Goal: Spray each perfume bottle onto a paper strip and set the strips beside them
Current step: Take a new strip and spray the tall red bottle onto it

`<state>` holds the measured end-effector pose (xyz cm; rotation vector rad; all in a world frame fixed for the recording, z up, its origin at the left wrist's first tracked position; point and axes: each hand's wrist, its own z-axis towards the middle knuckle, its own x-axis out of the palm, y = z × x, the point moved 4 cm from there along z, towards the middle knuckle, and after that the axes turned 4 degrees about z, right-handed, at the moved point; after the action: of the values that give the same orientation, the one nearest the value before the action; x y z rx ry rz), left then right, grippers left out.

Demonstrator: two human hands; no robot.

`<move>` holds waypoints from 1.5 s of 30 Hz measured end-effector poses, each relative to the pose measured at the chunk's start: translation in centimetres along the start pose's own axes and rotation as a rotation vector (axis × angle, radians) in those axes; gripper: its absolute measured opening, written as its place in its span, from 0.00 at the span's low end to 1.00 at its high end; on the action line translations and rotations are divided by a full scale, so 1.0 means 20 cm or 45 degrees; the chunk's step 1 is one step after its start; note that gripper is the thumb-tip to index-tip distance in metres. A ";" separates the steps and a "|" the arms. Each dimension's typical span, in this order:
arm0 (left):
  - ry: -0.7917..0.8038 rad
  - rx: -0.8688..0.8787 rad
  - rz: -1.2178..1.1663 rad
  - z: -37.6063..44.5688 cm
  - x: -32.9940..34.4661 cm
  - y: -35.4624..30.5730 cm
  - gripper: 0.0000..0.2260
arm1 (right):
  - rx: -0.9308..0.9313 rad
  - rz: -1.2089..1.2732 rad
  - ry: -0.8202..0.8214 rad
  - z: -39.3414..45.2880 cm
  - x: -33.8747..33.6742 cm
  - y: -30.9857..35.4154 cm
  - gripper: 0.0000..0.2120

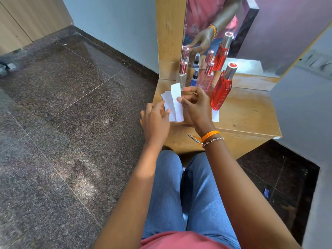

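Several perfume bottles stand on a wooden shelf (pixel 251 112) below a mirror: a tall red bottle (pixel 221 90), a pink bottle (pixel 206 78), a small blue bottle (pixel 195 78) and a clear bottle (pixel 182 74) with a pink cap. My right hand (pixel 195 105) pinches one white paper strip (pixel 177 103) and lifts it upright. My left hand (pixel 155 119) holds the other loose strips (pixel 168 105) just behind it. One strip (pixel 215 115) lies flat on the shelf in front of the red bottle.
The mirror (pixel 206 24) reflects the bottles and a hand. A grey wall (pixel 303 114) stands close on the right of the shelf. Dark stone floor (pixel 62 105) spreads to the left. My knees in blue jeans (pixel 179 194) sit below the shelf edge.
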<state>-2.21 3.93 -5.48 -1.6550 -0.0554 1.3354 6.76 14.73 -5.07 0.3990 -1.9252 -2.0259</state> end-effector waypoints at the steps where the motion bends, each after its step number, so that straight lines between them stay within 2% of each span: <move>1: -0.048 0.037 -0.019 0.00 -0.01 -0.02 0.14 | -0.001 0.014 -0.003 -0.01 -0.01 0.00 0.13; 4: -0.020 0.127 -0.165 0.00 -0.01 -0.09 0.10 | 0.006 0.056 -0.005 -0.03 -0.04 0.02 0.12; 7: 0.116 0.037 -0.442 -0.01 0.02 -0.14 0.06 | 0.011 0.108 0.005 -0.07 -0.08 0.03 0.12; 9: 0.150 -0.033 -0.524 -0.02 0.04 -0.14 0.04 | -0.009 0.108 -0.002 -0.09 -0.11 0.03 0.11; 15: 0.235 -0.019 -0.488 -0.03 0.09 -0.19 0.04 | -0.037 0.051 -0.043 -0.14 -0.20 0.04 0.10; 20: 0.368 0.013 -0.471 -0.09 0.17 -0.26 0.05 | -0.047 -0.048 -0.182 -0.17 -0.38 0.01 0.10; 26: 0.442 0.089 -0.438 -0.15 0.27 -0.35 0.06 | -0.095 -0.501 -0.408 -0.16 -0.61 -0.01 0.08; 30: 0.454 0.134 -0.429 -0.16 0.30 -0.37 0.05 | -0.107 -0.722 -0.432 -0.13 -0.67 -0.03 0.04; 34: 0.461 0.129 -0.415 -0.15 0.30 -0.37 0.04 | -0.164 -0.865 -0.420 -0.08 -0.67 -0.05 0.06; 38: 0.455 0.112 -0.406 -0.14 0.29 -0.36 0.05 | -0.220 -0.887 -0.442 -0.08 -0.67 -0.06 0.07; 42: 0.417 0.080 -0.421 -0.11 0.27 -0.36 0.04 | -0.316 -0.774 -0.458 -0.16 -0.62 -0.02 0.05; 45: 0.332 0.040 -0.470 -0.09 0.26 -0.35 0.04 | -0.410 -0.683 -0.359 -0.21 -0.50 0.03 0.05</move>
<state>4.80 9.44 -4.51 -1.6820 -0.1752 0.8351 17.60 15.00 -4.88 0.6266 -1.7144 -2.8182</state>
